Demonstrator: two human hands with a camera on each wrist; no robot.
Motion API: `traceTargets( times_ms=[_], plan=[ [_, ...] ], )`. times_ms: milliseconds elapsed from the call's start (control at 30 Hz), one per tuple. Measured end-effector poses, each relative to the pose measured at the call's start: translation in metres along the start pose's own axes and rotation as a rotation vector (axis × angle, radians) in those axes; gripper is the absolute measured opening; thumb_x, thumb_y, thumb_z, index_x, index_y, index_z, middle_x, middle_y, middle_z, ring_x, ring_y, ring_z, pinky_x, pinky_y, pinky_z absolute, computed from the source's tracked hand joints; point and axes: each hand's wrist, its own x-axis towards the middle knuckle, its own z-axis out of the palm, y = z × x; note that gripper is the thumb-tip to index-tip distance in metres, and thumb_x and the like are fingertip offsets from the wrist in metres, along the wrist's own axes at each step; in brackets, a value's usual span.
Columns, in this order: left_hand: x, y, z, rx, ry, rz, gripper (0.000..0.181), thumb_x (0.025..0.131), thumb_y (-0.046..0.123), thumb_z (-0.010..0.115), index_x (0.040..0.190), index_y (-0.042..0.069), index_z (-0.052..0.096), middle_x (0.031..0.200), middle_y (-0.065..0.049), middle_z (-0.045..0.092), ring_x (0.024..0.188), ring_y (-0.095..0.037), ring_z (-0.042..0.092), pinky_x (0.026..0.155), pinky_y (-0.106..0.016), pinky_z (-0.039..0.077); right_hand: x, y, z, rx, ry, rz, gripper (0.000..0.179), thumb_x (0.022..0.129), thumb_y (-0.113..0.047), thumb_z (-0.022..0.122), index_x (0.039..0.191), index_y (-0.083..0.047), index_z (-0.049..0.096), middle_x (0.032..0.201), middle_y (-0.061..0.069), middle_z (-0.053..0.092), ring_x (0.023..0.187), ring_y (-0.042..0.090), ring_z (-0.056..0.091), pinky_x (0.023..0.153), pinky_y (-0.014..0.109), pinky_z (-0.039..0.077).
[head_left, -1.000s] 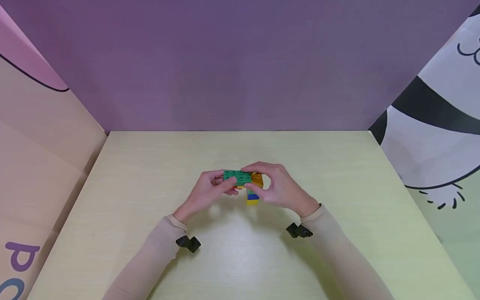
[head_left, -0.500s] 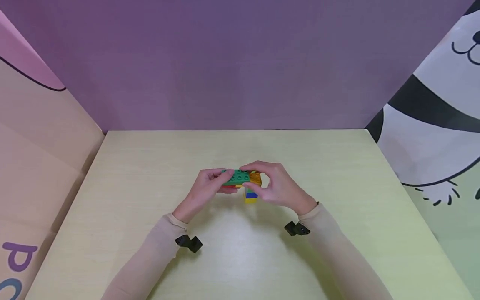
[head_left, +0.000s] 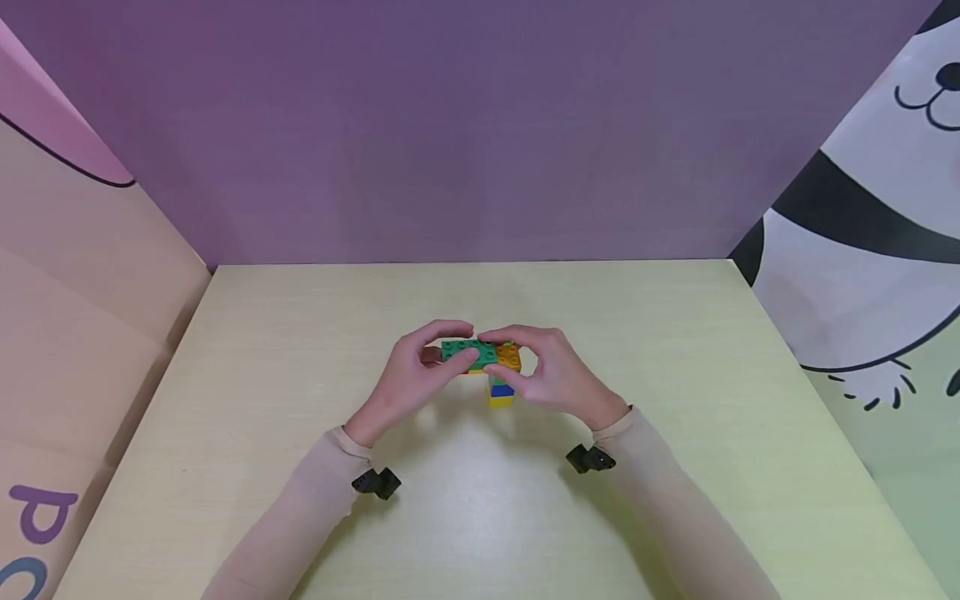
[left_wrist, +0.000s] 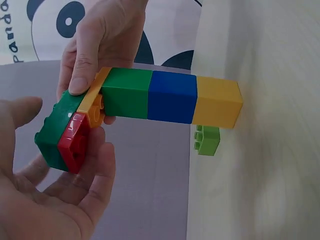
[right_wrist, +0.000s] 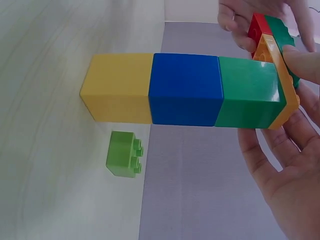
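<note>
A structure of toy building bricks is between the two hands. Its column has a yellow brick, a blue brick and a green brick, topped by an orange plate. Toward the left sit an upper green brick and, under it, a red brick. My right hand pinches the top near the orange plate, thumb in front and fingers behind. My left hand loosely surrounds the left end, fingertips at the red brick's underside, thumb and index finger spread apart.
A loose light-green brick lies on the table behind the column; the head view hides it. A purple wall rises at the table's back edge. Printed panels flank both sides.
My left thumb has pulled back along the upper green brick and come forward again, while the left index finger has lifted away behind it. The right hand keeps its pinch, almost unmoved.
</note>
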Motion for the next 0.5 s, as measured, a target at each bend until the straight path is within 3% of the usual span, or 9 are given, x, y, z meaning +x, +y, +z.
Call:
traceTargets(
  times_ms=[133, 233, 500],
  plan=[
    [-0.0028, -0.0001, 0.0007, 0.072, 0.029, 0.051, 0.028, 0.09, 0.032, 0.074, 0.117, 0.03, 0.07, 0.113, 0.005, 0.07, 0.073, -0.017, 0.065, 0.064, -0.028, 0.055, 0.0006, 0.0012, 0.0029, 0.013, 0.007, 0.002, 0.037, 0.089, -0.029, 0.076, 0.124, -0.021, 0.069, 0.114, -0.008, 0.073, 0.102, 0.005, 0.068, 0.091, 0.029, 0.056],
    [-0.0035, 0.0001, 0.0005, 0.074, 0.043, 0.06, 0.026, 0.089, 0.031, 0.075, 0.114, 0.029, 0.072, 0.109, 0.006, 0.071, 0.069, -0.018, 0.063, 0.061, -0.028, 0.055, 0.0013, 0.0021, 0.0045, 0.014, 0.012, -0.003, 0.037, 0.089, -0.03, 0.076, 0.124, -0.022, 0.068, 0.115, -0.009, 0.072, 0.102, 0.005, 0.067, 0.091, 0.029, 0.056],
    [-0.0003, 0.0019, -0.003, 0.035, 0.009, 0.006, 0.028, 0.089, 0.025, 0.076, 0.116, 0.023, 0.073, 0.111, 0.0, 0.071, 0.072, -0.034, 0.064, 0.059, -0.029, 0.055, 0.0015, 0.0009, 0.0036, -0.022, 0.008, -0.007, 0.038, 0.089, -0.028, 0.076, 0.125, -0.021, 0.068, 0.117, -0.008, 0.071, 0.103, 0.006, 0.066, 0.089, 0.028, 0.056]
  ],
)
